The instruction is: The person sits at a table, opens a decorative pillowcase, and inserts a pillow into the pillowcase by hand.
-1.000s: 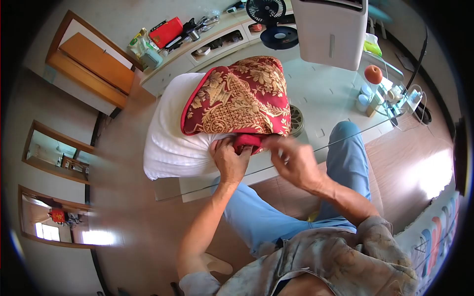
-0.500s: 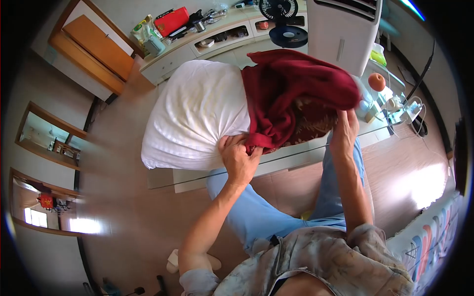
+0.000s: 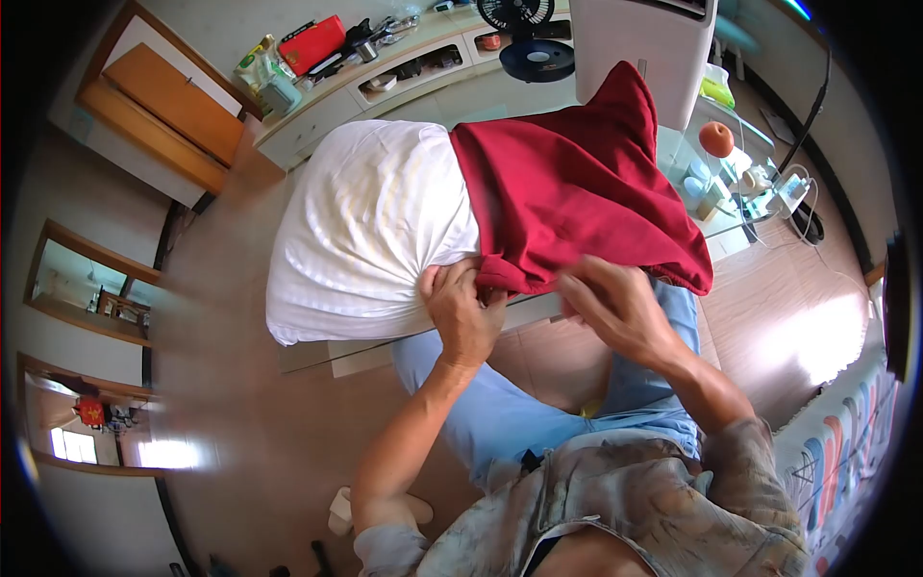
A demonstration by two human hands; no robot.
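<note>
A plump white pillow (image 3: pixel 361 231) lies on the glass table, its right end inside the opening of a dark red pillowcase (image 3: pixel 577 183). The loose part of the case spreads flat to the right, with pointed corners at the back and front right. My left hand (image 3: pixel 461 313) is closed on the case's hem at the near edge, where the pillow's white cover is gathered in folds. Just in front of the case's near edge is my right hand (image 3: pixel 615 308), fingers bent and smeared by motion; whether they touch the cloth is unclear.
A peach-coloured round object (image 3: pixel 716 139), cables and a power strip (image 3: pixel 793 189) are at the table's right end. Behind stand a white air cooler (image 3: pixel 639 48), a black fan (image 3: pixel 534 58) and a low cabinet (image 3: pixel 317 130) with assorted items on top.
The bunched red case has been spread out to the right, covering its patterned side. My right hand has let go of its right part and moved left. My left hand keeps its hold.
</note>
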